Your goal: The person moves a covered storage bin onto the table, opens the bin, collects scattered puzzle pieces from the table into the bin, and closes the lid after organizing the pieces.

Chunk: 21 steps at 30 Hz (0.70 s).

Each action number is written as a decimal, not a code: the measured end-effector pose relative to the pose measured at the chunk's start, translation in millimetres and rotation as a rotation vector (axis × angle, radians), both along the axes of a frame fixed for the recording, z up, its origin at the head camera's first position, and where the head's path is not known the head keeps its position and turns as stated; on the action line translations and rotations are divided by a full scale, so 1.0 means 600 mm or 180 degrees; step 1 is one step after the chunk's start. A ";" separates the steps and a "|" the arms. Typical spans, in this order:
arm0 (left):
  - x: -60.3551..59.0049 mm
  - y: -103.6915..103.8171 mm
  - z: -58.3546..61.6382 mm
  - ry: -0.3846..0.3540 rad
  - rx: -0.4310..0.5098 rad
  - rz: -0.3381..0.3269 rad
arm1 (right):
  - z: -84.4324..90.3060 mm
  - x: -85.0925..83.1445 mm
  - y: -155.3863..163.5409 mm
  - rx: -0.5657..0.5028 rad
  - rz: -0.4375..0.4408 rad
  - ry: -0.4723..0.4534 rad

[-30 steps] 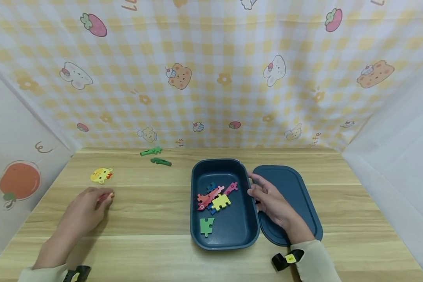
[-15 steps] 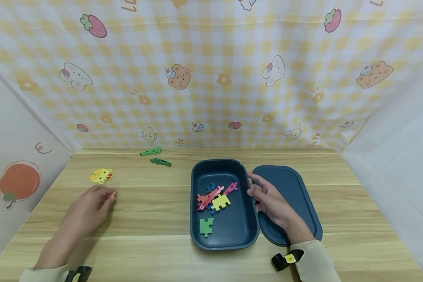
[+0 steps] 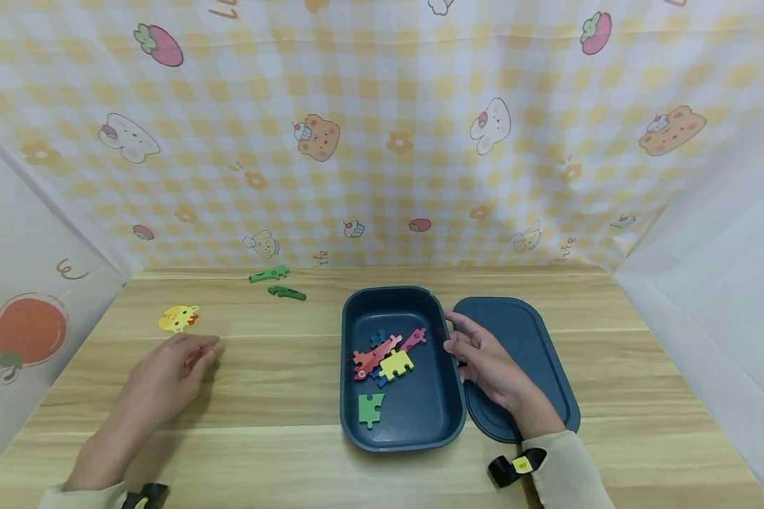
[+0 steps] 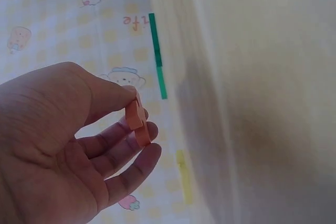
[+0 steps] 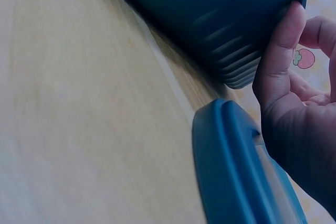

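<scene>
**Orange piece in the left hand, open box off at three o'clock**

Left hand (image 3: pixel 165 378) is over the worktop (image 3: pixel 274 396) at the left, and the left wrist view gives it away: thumb and fingertips pinch a small orange puzzle piece (image 4: pixel 137 121), held on edge, the other fingers loosely curled beneath it. In the head view just a sliver of red-orange shows at the fingertips.

From that hand, the dark blue box (image 3: pixel 448 396) lies at about three o'clock, well apart across bare wood. Its long axis runs twelve to six, away from the person. Inside it lie puzzle pieces: a red one (image 3: pixel 372 357), a pink one (image 3: pixel 415 338), a yellow one (image 3: pixel 397 364) and a blue one bunched near the middle, a green piece (image 3: pixel 370 408) alone toward six o'clock.

Right hand (image 3: pixel 489 364) is much the nearer to the box. It lies across the lid (image 3: pixel 535 332), which sits flat just beside the box at three o'clock. Its fingers are loosely bent, and the thumb presses the box's outer wall in the right wrist view. It grips nothing.

Off at the left hand's eleven o'clock rests a yellow chick piece (image 3: pixel 178 318); farther back, near one o'clock, two green pieces (image 3: pixel 277 283) lie by the backdrop.
</scene>
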<state>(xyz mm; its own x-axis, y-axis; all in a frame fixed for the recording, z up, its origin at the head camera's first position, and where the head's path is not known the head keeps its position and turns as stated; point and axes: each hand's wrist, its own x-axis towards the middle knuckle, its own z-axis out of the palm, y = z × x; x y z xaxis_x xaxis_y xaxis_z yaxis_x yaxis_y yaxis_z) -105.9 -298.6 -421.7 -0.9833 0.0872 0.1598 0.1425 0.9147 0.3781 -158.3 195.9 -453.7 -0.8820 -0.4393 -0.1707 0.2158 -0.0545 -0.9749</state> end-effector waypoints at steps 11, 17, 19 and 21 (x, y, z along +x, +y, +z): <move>-0.014 0.027 0.018 0.0029 0.0060 -0.0201 | 0.004 0.001 0.000 -0.0011 -0.0020 -0.0016; -0.020 0.049 0.029 0.0072 0.0096 -0.0194 | 0.003 0.001 0.000 0.0006 -0.0034 -0.0020; -0.022 0.058 0.032 0.0043 0.0157 -0.0208 | 0.002 0.001 0.000 0.0015 -0.0046 -0.0017; -0.025 0.066 0.035 0.0015 0.0196 -0.0223 | 0.002 0.001 0.001 0.0015 -0.0040 -0.0003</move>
<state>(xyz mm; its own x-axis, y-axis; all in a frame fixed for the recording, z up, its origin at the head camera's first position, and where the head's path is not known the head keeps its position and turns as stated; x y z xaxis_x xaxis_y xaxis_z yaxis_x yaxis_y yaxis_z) -121.1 -258.7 -400.8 -0.9744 0.1457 0.1715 0.2073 0.8775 0.4325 -157.6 196.5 -452.7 -0.8873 -0.4273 -0.1736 0.2161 -0.0526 -0.9750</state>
